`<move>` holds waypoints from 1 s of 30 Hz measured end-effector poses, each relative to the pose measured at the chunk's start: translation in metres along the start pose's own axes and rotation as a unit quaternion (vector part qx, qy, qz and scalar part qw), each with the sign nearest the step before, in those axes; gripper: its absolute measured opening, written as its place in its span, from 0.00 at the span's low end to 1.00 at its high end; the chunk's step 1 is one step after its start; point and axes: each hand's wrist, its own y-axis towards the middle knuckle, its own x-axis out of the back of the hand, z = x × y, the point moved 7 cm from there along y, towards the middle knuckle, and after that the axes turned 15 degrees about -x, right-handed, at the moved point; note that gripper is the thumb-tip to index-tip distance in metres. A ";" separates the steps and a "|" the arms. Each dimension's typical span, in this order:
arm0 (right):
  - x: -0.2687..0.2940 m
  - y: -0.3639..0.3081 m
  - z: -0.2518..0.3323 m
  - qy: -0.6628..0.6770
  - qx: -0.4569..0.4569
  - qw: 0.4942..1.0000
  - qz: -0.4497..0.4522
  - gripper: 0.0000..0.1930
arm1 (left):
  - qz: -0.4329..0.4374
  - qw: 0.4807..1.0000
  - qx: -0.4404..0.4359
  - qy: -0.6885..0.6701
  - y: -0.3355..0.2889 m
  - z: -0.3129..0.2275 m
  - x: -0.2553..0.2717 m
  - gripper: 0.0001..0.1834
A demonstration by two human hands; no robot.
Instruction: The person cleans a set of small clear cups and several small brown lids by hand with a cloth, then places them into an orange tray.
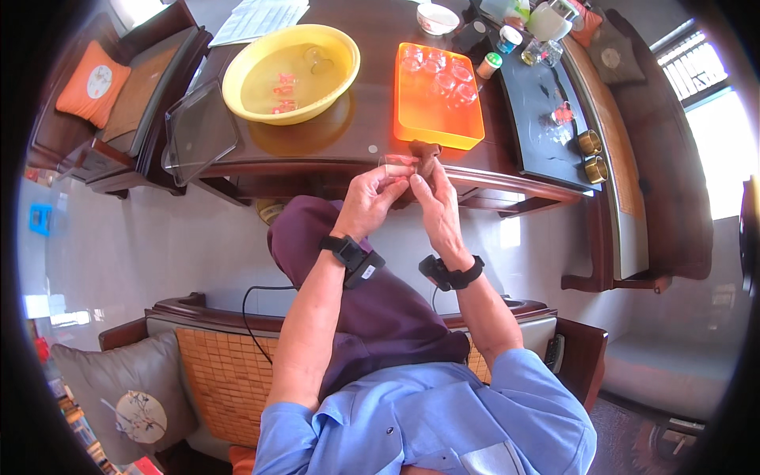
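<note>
A small clear glass cup [398,161] with red marking is between my hands, just off the table's near edge. My left hand [366,199] is closed around it. In my right hand [438,210] is a brown cloth [426,149], bunched against the cup's right side; the fingers partly hide it. Just beyond my hands, an orange tray [438,134] contains several clear glass cups [443,82] grouped toward its far end. To the left stands a yellow basin [342,59] of water, with glassware [318,60] lying in it and red patterns showing at its bottom.
A clear plastic lid [202,133] overhangs the table's left edge. On the right, a dark tea tray [526,119] carries two brass-coloured cups [592,156] and a glass pitcher [542,52]. Bottles and a white bowl [437,19] stand at the back. Cables trail from my wristbands.
</note>
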 end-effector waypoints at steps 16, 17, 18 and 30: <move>-0.004 0.030 0.023 0.011 -0.116 0.989 0.095 0.18 | 0.052 0.996 0.016 -0.069 -0.003 -0.006 -0.012 0.11; -0.002 0.032 0.016 0.040 -0.151 0.983 0.093 0.18 | 0.056 0.997 0.025 -0.053 -0.003 -0.006 -0.013 0.12; 0.001 0.031 0.010 0.069 -0.185 0.976 0.091 0.18 | 0.060 0.997 0.032 -0.038 -0.003 -0.005 -0.013 0.12; 0.020 0.021 -0.003 -0.014 -0.006 0.997 -0.077 0.19 | 0.016 0.997 0.015 -0.069 0.005 -0.002 -0.010 0.13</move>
